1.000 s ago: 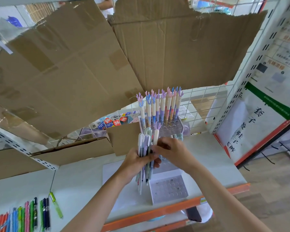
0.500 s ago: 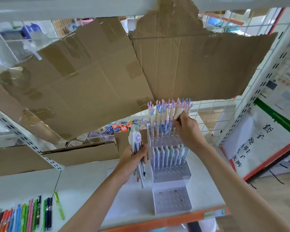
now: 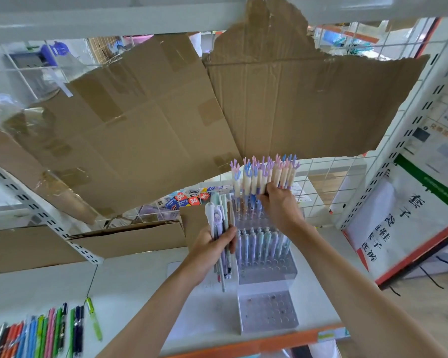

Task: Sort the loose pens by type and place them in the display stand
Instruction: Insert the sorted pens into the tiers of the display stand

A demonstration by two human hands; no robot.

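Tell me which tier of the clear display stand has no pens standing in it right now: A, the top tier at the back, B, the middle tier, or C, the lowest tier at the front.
C: the lowest front tier of the display stand shows only bare holes, while antler-topped pens fill the top tier and pastel pens stand in the middle one.

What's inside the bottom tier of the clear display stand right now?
The bottom tier shows only bare round holes, no pens. The middle tier holds pastel pens; the left hand and its bundle cover that tier's left edge.
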